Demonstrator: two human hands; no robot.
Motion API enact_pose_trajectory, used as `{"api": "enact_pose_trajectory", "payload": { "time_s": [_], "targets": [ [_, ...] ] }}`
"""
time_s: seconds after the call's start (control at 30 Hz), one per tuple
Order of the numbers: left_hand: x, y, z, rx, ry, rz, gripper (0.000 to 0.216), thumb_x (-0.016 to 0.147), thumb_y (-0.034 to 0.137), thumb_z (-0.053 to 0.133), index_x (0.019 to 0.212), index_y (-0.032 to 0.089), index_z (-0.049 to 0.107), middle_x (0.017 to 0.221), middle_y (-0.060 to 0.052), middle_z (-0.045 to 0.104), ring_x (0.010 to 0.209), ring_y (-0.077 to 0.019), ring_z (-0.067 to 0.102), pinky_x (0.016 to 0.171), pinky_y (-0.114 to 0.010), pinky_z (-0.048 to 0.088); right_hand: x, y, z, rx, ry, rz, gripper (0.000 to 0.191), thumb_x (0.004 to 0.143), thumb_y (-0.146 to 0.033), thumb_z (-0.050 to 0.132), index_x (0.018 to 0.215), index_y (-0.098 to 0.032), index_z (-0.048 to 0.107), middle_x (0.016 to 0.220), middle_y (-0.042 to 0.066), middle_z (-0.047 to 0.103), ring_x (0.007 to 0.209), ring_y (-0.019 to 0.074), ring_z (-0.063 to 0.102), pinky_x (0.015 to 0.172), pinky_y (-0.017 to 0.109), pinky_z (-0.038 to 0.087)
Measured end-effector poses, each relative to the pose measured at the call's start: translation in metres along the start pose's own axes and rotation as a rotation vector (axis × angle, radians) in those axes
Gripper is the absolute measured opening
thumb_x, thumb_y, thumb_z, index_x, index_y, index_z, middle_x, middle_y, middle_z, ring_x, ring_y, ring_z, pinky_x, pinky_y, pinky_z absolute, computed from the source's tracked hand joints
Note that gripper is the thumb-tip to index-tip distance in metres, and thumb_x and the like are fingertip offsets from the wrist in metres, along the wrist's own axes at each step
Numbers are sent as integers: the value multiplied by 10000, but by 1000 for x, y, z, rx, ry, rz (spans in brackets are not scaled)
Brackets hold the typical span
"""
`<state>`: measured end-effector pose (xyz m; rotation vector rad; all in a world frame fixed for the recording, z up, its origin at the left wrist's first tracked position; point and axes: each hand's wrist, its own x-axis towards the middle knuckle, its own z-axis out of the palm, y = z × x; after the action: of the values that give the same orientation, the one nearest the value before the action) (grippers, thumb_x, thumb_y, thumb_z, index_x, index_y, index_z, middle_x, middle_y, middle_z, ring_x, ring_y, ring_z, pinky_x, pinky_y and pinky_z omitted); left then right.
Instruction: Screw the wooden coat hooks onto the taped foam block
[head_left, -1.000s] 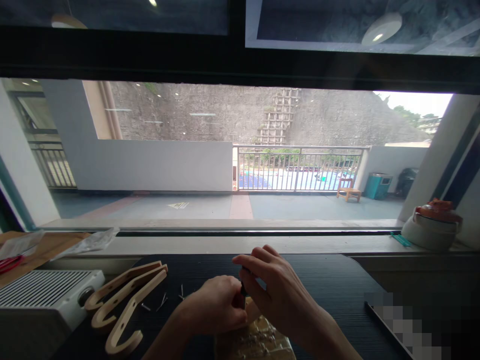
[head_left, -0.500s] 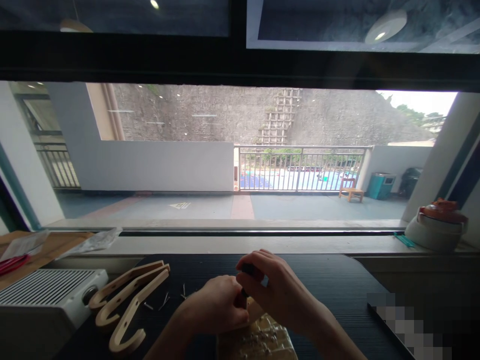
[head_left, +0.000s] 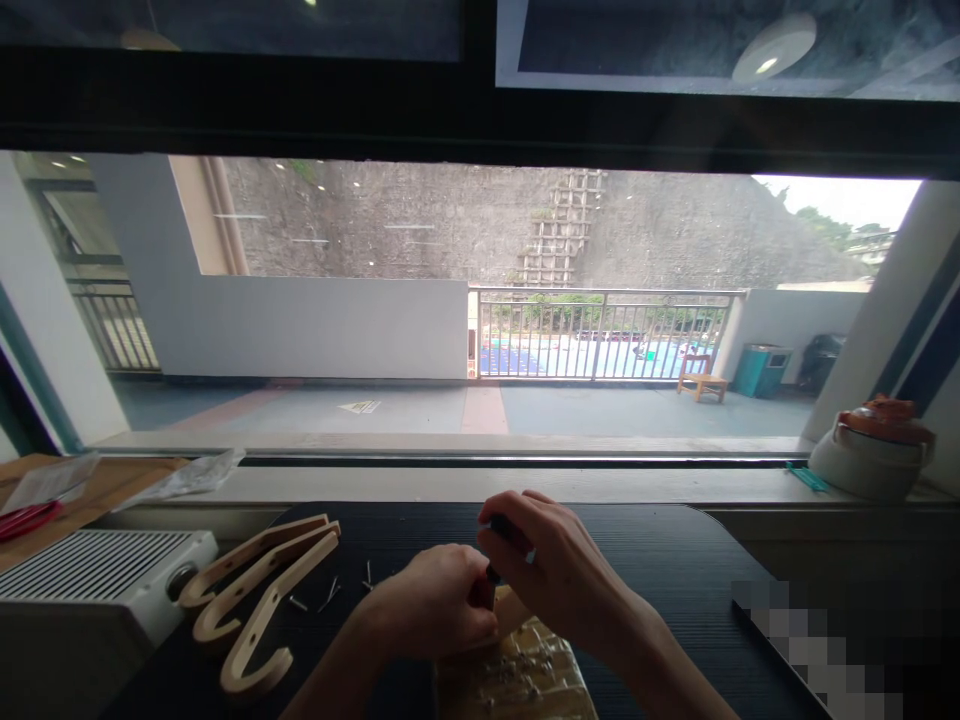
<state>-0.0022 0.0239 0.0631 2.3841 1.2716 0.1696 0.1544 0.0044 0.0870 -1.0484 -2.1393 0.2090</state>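
Note:
My right hand is closed from above around a black handle, which looks like a screwdriver's; its lower end is hidden between the hands. Beside it, my left hand is closed, with the fingers curled at a pale wooden piece; the fingertips are mostly out of sight. Under both hands lies a tan block with a shiny, clear wrapping and small metal bits on top. Several loose screws lie left of my left hand. Farther left are three wooden hooks with drilled holes.
The black table stands against a window sill. A white slatted appliance is at the left, near a brown board with a plastic bag. On the right sill sits a pale jug with an orange top.
My right hand has turned slightly around the black handle, its fingers shifting a little up and to the right. My left hand stays at the wooden piece. The view has tilted slightly.

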Motion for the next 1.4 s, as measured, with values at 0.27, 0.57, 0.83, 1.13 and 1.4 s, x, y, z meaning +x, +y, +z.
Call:
{"api": "enact_pose_trajectory", "payload": {
  "time_s": [0.27, 0.57, 0.83, 1.13, 1.4],
  "targets": [
    [2, -4, 4, -18, -20, 40, 188, 715, 306, 495, 687, 165, 617, 629, 8, 589, 568, -115, 479, 501, -204, 326, 1, 4, 1, -42, 5, -25, 120, 852, -276, 484, 828, -186, 561, 712, 12, 579, 662, 128, 489, 603, 252, 355],
    [-13, -12, -23, -141, -117, 75, 294, 675, 336, 581, 937, 214, 637, 951, 5, 626, 807, -158, 555, 685, -217, 406, 0, 4, -1, -72, -28, -112, 143, 878, -249, 440, 907, -194, 568, 731, 4, 599, 682, 122, 485, 615, 245, 340],
    [-7, -19, -12, -62, -169, -11, 280, 598, 303, 608, 870, 237, 628, 818, 17, 627, 687, -159, 558, 577, -225, 409, 2, 12, 3, -148, -20, -23, 157, 882, -294, 434, 879, -178, 540, 712, 8, 592, 623, 116, 467, 586, 246, 331],
    [-8, -9, -17, -88, -173, -12, 171, 620, 277, 563, 764, 191, 599, 694, 28, 572, 591, -121, 498, 488, -193, 353, 1, 2, -7, -79, -73, -134, 134, 873, -220, 446, 929, -201, 566, 812, -1, 606, 760, 133, 485, 667, 256, 341],
    [-7, -13, -12, -89, -168, 4, 248, 630, 297, 567, 858, 211, 614, 778, 18, 603, 660, -140, 535, 562, -210, 396, 1, 7, -2, -157, -19, 22, 164, 887, -288, 429, 831, -176, 535, 722, 15, 579, 652, 129, 461, 597, 261, 327]
  ]
}}
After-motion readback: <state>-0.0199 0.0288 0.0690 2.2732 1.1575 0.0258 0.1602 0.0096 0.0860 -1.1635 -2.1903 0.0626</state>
